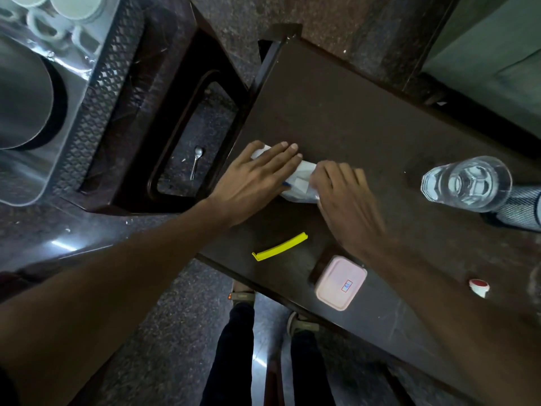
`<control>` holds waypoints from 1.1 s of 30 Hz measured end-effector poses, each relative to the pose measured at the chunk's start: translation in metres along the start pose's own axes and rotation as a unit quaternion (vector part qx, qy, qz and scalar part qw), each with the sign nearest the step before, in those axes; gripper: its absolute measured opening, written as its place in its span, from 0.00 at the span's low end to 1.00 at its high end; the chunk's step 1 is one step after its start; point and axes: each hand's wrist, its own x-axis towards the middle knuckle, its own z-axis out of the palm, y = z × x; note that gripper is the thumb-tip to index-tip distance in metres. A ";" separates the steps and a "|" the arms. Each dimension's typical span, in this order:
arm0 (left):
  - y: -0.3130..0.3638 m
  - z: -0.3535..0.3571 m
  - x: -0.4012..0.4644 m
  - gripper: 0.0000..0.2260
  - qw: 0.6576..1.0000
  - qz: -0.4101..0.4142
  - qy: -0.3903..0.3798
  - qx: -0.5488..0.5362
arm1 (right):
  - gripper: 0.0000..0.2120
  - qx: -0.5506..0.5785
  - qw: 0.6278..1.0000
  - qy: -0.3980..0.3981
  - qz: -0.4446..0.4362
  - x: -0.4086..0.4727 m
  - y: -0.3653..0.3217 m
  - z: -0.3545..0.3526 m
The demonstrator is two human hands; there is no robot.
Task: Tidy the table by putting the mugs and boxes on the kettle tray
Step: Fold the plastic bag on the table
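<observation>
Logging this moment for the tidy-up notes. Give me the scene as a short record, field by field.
surface: dark wooden table
left hand: flat on a white packet, fingers spread
right hand: gripping the packet's right end
near table edge: yellow clip, pink box with lid on, both untouched
right side: clear glass, red-topped cap
tray: upper left, off the table, holds kettle and white mugs
floor: spoon
</observation>
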 end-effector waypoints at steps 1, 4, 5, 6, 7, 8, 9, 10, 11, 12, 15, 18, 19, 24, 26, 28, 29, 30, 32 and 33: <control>0.004 0.002 -0.004 0.23 1.000 0.001 0.006 0.012 | 0.13 0.003 1.000 -0.005 -0.008 -0.005 0.001 0.002; 0.012 0.008 -0.012 0.23 1.000 -0.001 0.015 0.028 | 0.13 0.027 0.999 -0.017 -0.019 -0.012 0.005 0.004; 0.015 0.010 -0.014 0.25 1.000 -0.006 0.011 0.024 | 0.13 0.037 0.999 -0.019 -0.023 -0.014 0.007 0.004; 0.018 0.012 -0.016 0.26 1.000 -0.013 0.004 0.019 | 0.13 0.049 0.998 -0.020 -0.030 -0.016 0.009 0.004; 0.021 0.015 -0.018 0.28 1.000 -0.020 -0.006 0.013 | 0.13 0.061 0.997 -0.019 -0.038 -0.018 0.011 0.004; 0.024 0.017 -0.020 0.29 1.000 -0.027 -0.013 0.006 | 0.13 0.068 0.996 -0.022 -0.046 -0.022 0.013 0.006; 0.025 0.019 -0.022 0.30 0.999 -0.030 -0.018 0.000 | 0.14 0.066 0.996 -0.028 -0.055 -0.027 0.015 0.007; 0.025 0.021 -0.024 0.32 0.999 -0.030 -0.019 -0.002 | 0.16 0.058 0.996 -0.035 -0.063 -0.032 0.017 0.009; 0.024 0.022 -0.026 0.34 0.999 -0.027 -0.019 -0.003 | 0.18 0.049 0.995 -0.041 -0.072 -0.037 0.020 0.012; 0.023 0.024 -0.027 0.34 0.999 -0.025 -0.019 -0.006 | 0.21 0.040 0.995 -0.048 -0.084 -0.041 0.023 0.013; 0.021 0.027 -0.028 0.35 0.999 -0.018 -0.029 -0.017 | 0.30 0.019 0.988 -0.085 -0.126 -0.046 0.034 0.015; 0.021 0.023 -0.028 0.35 0.999 -0.016 -0.041 -0.016 | 0.29 0.012 0.984 -0.094 -0.149 -0.042 0.041 0.009; 0.022 0.022 -0.028 0.35 0.999 -0.014 -0.043 -0.013 | 0.26 0.018 0.986 -0.081 -0.142 -0.039 0.040 0.005; 0.022 0.020 -0.027 0.35 0.999 -0.013 -0.051 0.001 | 0.25 0.054 0.993 0.002 -0.106 -0.008 0.002 0.001; 0.021 0.021 -0.027 0.35 0.998 -0.011 -0.056 -0.010 | 0.30 0.033 0.995 -0.030 -0.088 -0.011 -0.008 0.009; 0.021 0.024 -0.028 0.35 0.998 -0.014 -0.056 -0.020 | 0.33 0.022 0.993 -0.067 -0.094 -0.023 -0.002 0.015; 0.021 0.025 -0.028 0.36 0.998 -0.017 -0.054 -0.023 | 0.33 0.015 0.991 -0.077 -0.107 -0.029 0.004 0.017; 0.021 0.027 -0.030 0.36 0.998 -0.018 -0.051 -0.026 | 0.33 0.011 0.989 -0.085 -0.121 -0.033 0.011 0.017; 0.020 0.027 -0.030 0.36 0.998 -0.013 -0.050 -0.027 | 0.34 0.002 0.984 -0.108 -0.144 -0.038 0.024 0.014; 0.020 0.025 -0.030 0.37 0.998 -0.012 -0.059 -0.026 | 0.34 -0.004 0.980 -0.122 -0.154 -0.039 0.028 0.011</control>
